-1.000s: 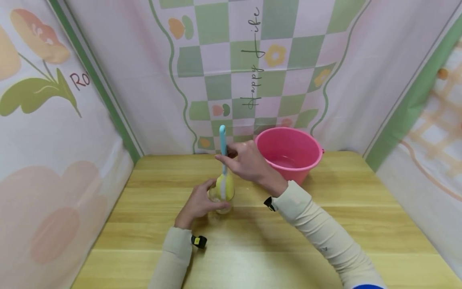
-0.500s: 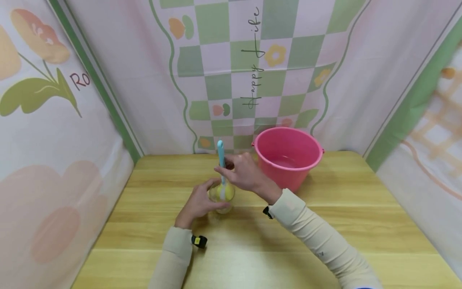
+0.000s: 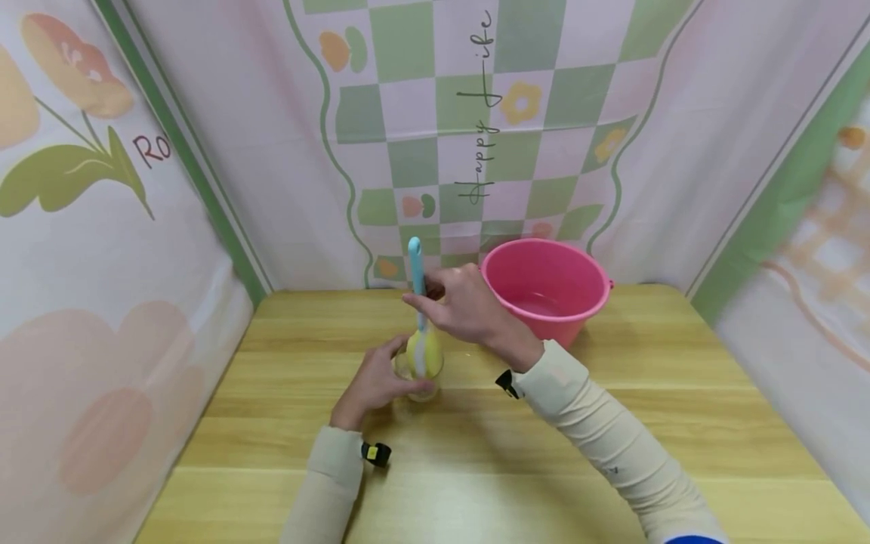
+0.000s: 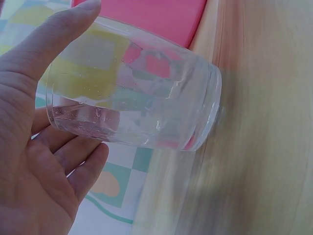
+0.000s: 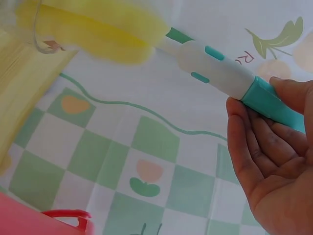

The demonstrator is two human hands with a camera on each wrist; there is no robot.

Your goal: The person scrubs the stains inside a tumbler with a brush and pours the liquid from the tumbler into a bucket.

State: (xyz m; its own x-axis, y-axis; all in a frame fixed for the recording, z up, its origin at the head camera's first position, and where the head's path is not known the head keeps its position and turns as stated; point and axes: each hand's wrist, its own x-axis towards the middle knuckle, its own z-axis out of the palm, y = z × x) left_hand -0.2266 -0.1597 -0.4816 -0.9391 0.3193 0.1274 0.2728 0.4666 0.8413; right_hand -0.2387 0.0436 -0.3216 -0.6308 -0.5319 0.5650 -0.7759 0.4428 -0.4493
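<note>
My left hand (image 3: pixel 377 380) grips a clear drinking glass (image 4: pixel 164 105) near its rim, thumb on one side and fingers on the other. The glass stands upright on the wooden table. In my right hand (image 3: pixel 465 304) is a sponge bottle brush, held by its blue handle (image 3: pixel 417 264) between thumb and fingers. The brush is upright above the glass. Its yellow sponge head (image 5: pixel 105 36) is partly inside the glass mouth, with the upper part out, and shows blurred through the wall in the left wrist view. White plastic (image 5: pixel 215 68) joins handle and sponge.
A pink bucket (image 3: pixel 553 326) stands behind and to the right of the glass, close to my right forearm. The wooden table (image 3: pixel 578 468) is enclosed by patterned cloth (image 3: pixel 462 162) at the back and both sides.
The brush went down deeper into the glass half a second ago and is now raised again with my right hand. My left hand and the glass stay in place.
</note>
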